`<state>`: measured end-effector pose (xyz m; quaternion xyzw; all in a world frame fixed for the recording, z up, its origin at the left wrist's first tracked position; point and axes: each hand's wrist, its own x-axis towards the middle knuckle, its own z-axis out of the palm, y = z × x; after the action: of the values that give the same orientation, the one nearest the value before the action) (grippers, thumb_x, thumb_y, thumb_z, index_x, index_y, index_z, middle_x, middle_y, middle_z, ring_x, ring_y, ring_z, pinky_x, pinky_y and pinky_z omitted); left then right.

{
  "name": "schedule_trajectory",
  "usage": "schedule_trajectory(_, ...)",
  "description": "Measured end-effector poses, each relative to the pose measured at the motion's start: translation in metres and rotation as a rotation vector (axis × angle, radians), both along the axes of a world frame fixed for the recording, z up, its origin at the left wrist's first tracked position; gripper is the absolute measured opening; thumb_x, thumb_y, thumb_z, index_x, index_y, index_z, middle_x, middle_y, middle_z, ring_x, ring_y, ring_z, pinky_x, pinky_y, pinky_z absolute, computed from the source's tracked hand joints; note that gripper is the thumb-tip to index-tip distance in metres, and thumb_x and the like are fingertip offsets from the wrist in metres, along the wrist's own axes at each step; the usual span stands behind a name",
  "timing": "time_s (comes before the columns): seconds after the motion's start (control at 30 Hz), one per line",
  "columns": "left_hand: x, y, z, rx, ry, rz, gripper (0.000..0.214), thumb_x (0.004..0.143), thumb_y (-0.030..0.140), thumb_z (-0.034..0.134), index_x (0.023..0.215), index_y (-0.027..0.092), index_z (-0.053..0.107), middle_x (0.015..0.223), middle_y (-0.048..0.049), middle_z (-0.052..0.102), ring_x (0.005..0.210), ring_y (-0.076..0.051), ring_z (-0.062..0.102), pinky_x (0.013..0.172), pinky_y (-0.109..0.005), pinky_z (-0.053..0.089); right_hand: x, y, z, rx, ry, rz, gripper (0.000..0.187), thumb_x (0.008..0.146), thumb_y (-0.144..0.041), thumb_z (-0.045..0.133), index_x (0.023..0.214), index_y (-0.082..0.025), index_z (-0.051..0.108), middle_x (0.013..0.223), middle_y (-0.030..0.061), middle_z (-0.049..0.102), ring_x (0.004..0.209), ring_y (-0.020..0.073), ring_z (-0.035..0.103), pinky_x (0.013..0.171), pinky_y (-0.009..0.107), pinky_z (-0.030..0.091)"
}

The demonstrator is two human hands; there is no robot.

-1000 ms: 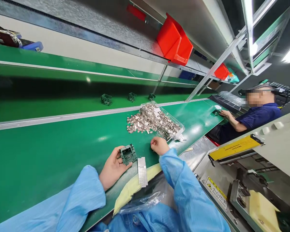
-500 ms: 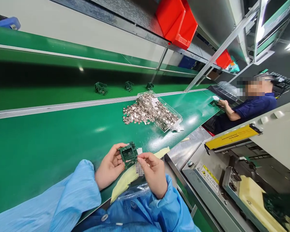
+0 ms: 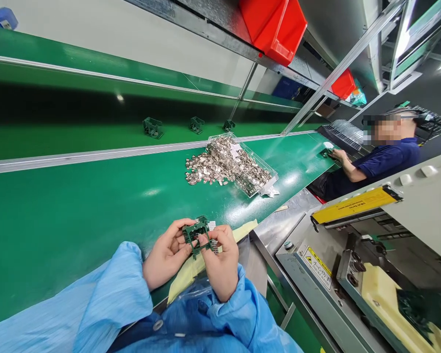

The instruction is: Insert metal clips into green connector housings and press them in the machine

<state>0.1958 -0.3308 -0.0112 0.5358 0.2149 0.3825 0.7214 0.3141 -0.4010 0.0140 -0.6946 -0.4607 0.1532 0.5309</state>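
A dark green plastic frame [image 3: 189, 235] with a square opening is held over the near edge of the bench. My left hand [image 3: 163, 260] grips its left side, fingers behind and thumb in front. On the other side, my right hand [image 3: 222, 267] is closed at the frame, its thumb over the opening and its fingers by the right wall. Any small piece between those fingertips is hidden. Behind the frame shows part of a pale gridded strip [image 3: 212, 225]. Yellow sheet material [image 3: 245, 230] lies under my hands along the bench edge.
Small silvery metal pieces [image 3: 205, 169] spill from a tilted clear tray [image 3: 270, 185]. Several green frames [image 3: 153, 127] stand along the back strip. Right of me is a machine with a yellow bar [image 3: 356, 205]. A co-worker [image 3: 385, 162] sits farther right. Red bins [image 3: 275, 29] hang overhead.
My right hand has moved left, its thumb going from the frame's right edge to over the opening. The frame has turned slightly in my left hand.
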Motion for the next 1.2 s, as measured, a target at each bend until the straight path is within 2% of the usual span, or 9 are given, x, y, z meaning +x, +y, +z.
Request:
schedule_trajectory(0.27,0.003,-0.004,0.007,-0.065,0.099,0.12,0.038,0.075,0.03,0.07,0.107,0.021,0.052,0.1,-0.0059,0.069,0.094,-0.019,0.068,0.08,-0.024,0.054,-0.006,-0.003,0.002,0.021,0.025,-0.005,0.009,0.085,-0.025,0.058,0.077,-0.022,0.058,0.085,0.0036,0.053,0.082,0.0202,0.052,0.071,0.032,0.043)
schedule_trajectory(0.37,0.004,-0.006,0.012,-0.09,0.12,0.135,0.039,0.071,0.03,0.072,0.105,0.021,0.053,0.094,-0.0046,0.069,0.091,-0.019,0.068,0.077,-0.024,0.055,-0.007,-0.002,0.003,0.005,0.238,0.037,0.004,0.083,-0.026,0.058,0.082,-0.022,0.057,0.082,0.0021,0.057,0.074,0.0175,0.053,0.065,0.028,0.043)
schedule_trajectory(0.5,0.003,-0.006,0.015,-0.109,0.153,0.121,0.041,0.069,0.029,0.073,0.104,0.019,0.055,0.092,-0.005,0.069,0.087,-0.019,0.068,0.076,-0.025,0.055,-0.009,0.002,0.0,0.022,0.578,0.054,0.014,0.073,-0.027,0.066,0.075,-0.022,0.054,0.067,-0.0024,0.055,0.061,0.0143,0.051,0.056,0.024,0.042)
schedule_trajectory(0.63,0.002,-0.005,0.015,-0.105,0.141,0.107,0.038,0.07,0.026,0.071,0.103,0.019,0.055,0.086,-0.0023,0.065,0.078,-0.015,0.066,0.07,-0.022,0.055,-0.012,0.005,-0.003,0.068,0.734,0.04,0.019,0.067,-0.023,0.069,0.07,-0.022,0.05,0.061,-0.0054,0.052,0.054,0.0117,0.048,0.052,0.022,0.04)
schedule_trajectory(0.8,0.0,-0.014,0.018,-0.109,0.147,0.062,0.035,0.073,0.029,0.07,0.103,0.019,0.055,0.083,-0.0016,0.064,0.069,-0.013,0.063,0.064,-0.022,0.055,-0.017,-0.003,-0.001,0.105,0.808,0.026,0.025,0.066,-0.022,0.071,0.068,-0.022,0.046,0.058,-0.0071,0.049,0.052,0.0105,0.046,0.049,0.021,0.039)
schedule_trajectory(0.9,-0.002,-0.019,0.021,-0.089,0.17,0.036,0.037,0.072,0.031,0.072,0.103,0.02,0.056,0.086,-0.0025,0.065,0.071,-0.014,0.064,0.064,-0.023,0.055,-0.01,-0.018,-0.002,0.096,0.745,0.012,0.023,0.07,-0.026,0.073,0.074,-0.021,0.051,0.065,-0.0049,0.052,0.057,0.0111,0.05,0.054,0.022,0.042)
schedule_trajectory(1.03,0.0,-0.008,0.021,-0.045,0.177,0.095,0.043,0.066,0.033,0.076,0.102,0.021,0.055,0.087,-0.0017,0.065,0.076,-0.017,0.065,0.072,-0.027,0.056,0.017,-0.046,-0.023,0.101,0.664,-0.103,0.027,0.079,-0.043,0.069,0.086,-0.019,0.06,0.074,0.0004,0.06,0.065,0.0138,0.056,0.064,0.026,0.048)
schedule_trajectory(1.13,0.014,0.008,0.018,0.031,0.176,0.2,0.047,0.061,0.033,0.078,0.1,0.02,0.054,0.087,-0.0013,0.065,0.083,-0.017,0.064,0.078,-0.027,0.053,0.033,-0.062,-0.046,-0.01,0.748,-0.145,0.041,0.074,-0.058,0.069,0.078,-0.017,0.064,0.07,0.003,0.063,0.06,0.014,0.056,0.058,0.026,0.047)
schedule_trajectory(1.2,0.03,0.015,0.017,0.06,0.155,0.191,0.046,0.063,0.033,0.076,0.1,0.02,0.053,0.089,-0.002,0.065,0.088,-0.018,0.064,0.081,-0.027,0.051,0.034,-0.064,-0.059,-0.093,0.811,-0.098,0.05,0.071,-0.065,0.067,0.073,-0.016,0.066,0.066,0.0051,0.064,0.056,0.0141,0.056,0.052,0.025,0.046)
